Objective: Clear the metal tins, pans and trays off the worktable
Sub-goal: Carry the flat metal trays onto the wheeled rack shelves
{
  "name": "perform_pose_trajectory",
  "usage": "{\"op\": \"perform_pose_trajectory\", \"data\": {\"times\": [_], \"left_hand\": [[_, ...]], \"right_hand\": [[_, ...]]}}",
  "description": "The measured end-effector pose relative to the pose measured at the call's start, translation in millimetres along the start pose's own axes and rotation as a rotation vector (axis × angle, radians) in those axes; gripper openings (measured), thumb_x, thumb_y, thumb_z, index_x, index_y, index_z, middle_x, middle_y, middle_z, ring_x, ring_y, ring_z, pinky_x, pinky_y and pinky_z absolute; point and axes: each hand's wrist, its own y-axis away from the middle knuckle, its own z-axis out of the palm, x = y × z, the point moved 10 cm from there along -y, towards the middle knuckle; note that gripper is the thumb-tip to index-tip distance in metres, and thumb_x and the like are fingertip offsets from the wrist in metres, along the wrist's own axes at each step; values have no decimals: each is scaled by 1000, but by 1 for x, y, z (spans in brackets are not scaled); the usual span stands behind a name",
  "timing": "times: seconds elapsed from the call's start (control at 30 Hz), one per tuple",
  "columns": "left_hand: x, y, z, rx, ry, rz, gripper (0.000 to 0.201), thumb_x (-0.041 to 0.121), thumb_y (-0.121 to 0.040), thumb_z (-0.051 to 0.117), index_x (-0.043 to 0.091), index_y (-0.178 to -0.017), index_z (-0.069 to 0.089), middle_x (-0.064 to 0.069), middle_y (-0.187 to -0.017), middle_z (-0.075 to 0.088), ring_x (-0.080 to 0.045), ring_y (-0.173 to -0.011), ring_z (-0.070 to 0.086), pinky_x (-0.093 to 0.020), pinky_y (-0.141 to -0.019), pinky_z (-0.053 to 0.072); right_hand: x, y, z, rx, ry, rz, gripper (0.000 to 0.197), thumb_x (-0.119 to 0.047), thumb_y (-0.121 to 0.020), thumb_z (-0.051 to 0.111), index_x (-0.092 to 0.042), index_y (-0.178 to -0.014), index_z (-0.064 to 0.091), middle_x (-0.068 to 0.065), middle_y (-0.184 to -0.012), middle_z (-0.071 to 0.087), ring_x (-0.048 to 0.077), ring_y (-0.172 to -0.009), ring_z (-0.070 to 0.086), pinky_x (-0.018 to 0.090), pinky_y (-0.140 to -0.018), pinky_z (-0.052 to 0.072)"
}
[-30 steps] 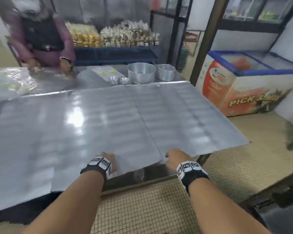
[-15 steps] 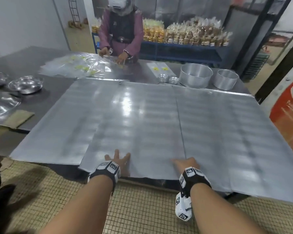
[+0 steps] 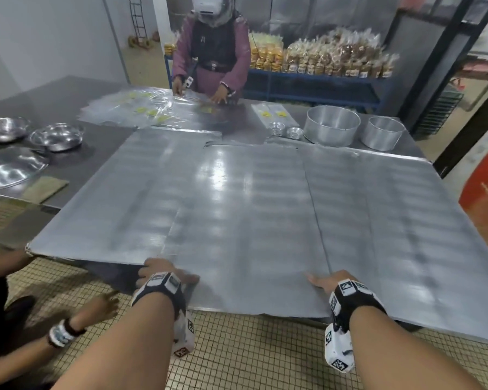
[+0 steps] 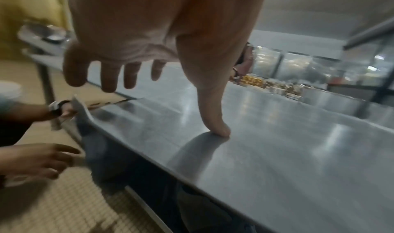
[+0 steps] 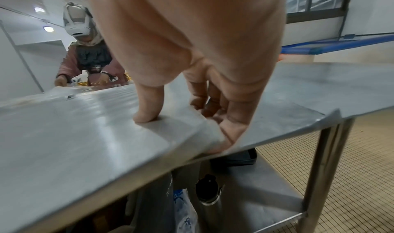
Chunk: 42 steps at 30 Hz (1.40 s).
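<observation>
three big flat metal sheets lie overlapping on the table [image 3: 54, 108], their near edges hanging over its front. the middle sheet [image 3: 237, 206] sits on top of the left sheet [image 3: 110, 198] and beside the right sheet [image 3: 406, 220]. the left hand [image 3: 164, 273] is at the middle sheet's near left corner: its thumb tip presses down on the top while the other fingers [image 4: 108, 78] hang loosely spread off the edge, holding nothing. the right hand [image 3: 328, 281] grips the middle sheet's near edge, thumb on top and fingers [image 5: 213, 105] curled underneath. a second person's hand [image 3: 102, 305] reaches in low on the left, and in the left wrist view their other hand holds the corner of the left sheet. at the far end of the table stand two round tins [image 3: 333, 125], a few small cups [image 3: 276, 128] and, on the left, shiny bowls [image 3: 57, 136]. a third person [image 3: 212, 52] in a purple top works over clear plastic bags [image 3: 141, 108].
</observation>
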Motion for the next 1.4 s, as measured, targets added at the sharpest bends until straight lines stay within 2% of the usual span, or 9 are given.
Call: {"op": "perform_pose_trajectory", "data": {"times": [0.1,0.23,0.33,0.5,0.63,0.8,1.0,1.13,1.4], "left_hand": [[-10,-24,12,-68,28,34,142,71,-1,83,6,-125,57,-13,-125,60,-35,-114,60,-46,-93,57],[-8,-1,0,-100,126,87,108,57,-25,99,3,-111,64,-14,-114,68,-35,-103,66,-45,-88,59],[-2,7,-9,-105,138,108,101,58,-31,99,3,-108,64,-11,-101,70,-32,-95,67,-37,-83,59],[11,13,-8,-154,208,147,72,43,-42,102,2,-87,63,-10,-72,65,-26,-66,63,-30,-55,49],[32,19,-6,-154,172,196,85,45,-33,102,2,-94,62,-15,-82,68,-32,-78,67,-40,-70,58],[60,15,5,-108,131,260,118,61,-4,95,4,-102,62,-14,-93,70,-36,-83,68,-47,-77,59],[99,31,2,-12,72,346,104,74,-24,90,7,-98,58,-14,-106,66,-34,-100,64,-44,-86,57],[121,34,5,20,26,383,88,79,-37,85,10,-81,53,-12,-109,66,-32,-106,62,-40,-88,54],[147,11,34,6,-5,333,106,84,-20,81,11,-94,61,-18,-118,64,-38,-110,59,-48,-85,56]], "right_hand": [[11,5,-3,15,-5,23,79,-62,-76,73,-2,-126,60,13,-121,65,30,-113,62,29,-80,44],[22,16,-13,55,-45,68,77,-56,-77,76,-1,-128,59,15,-130,62,30,-117,61,31,-89,47],[36,27,-14,64,-86,117,75,-52,-77,78,1,-127,59,17,-130,62,32,-117,60,31,-89,47],[62,34,-10,90,-178,133,85,-53,-67,85,2,-126,60,19,-121,66,33,-104,65,31,-84,50],[79,42,-18,114,-223,167,77,-52,-71,83,0,-124,61,17,-118,67,28,-89,58,29,-80,47],[94,46,-34,164,-275,204,74,-48,-74,82,1,-125,59,18,-117,67,33,-104,64,29,-75,45],[92,35,-57,232,-274,228,69,-45,-76,80,2,-123,61,19,-121,66,35,-111,63,33,-83,51],[88,17,-68,246,-279,220,65,-44,-76,81,3,-117,62,19,-117,67,34,-107,65,31,-73,48],[88,-20,-74,234,-277,201,58,-36,-76,81,3,-114,63,19,-113,66,32,-91,62,28,-67,45]]}}
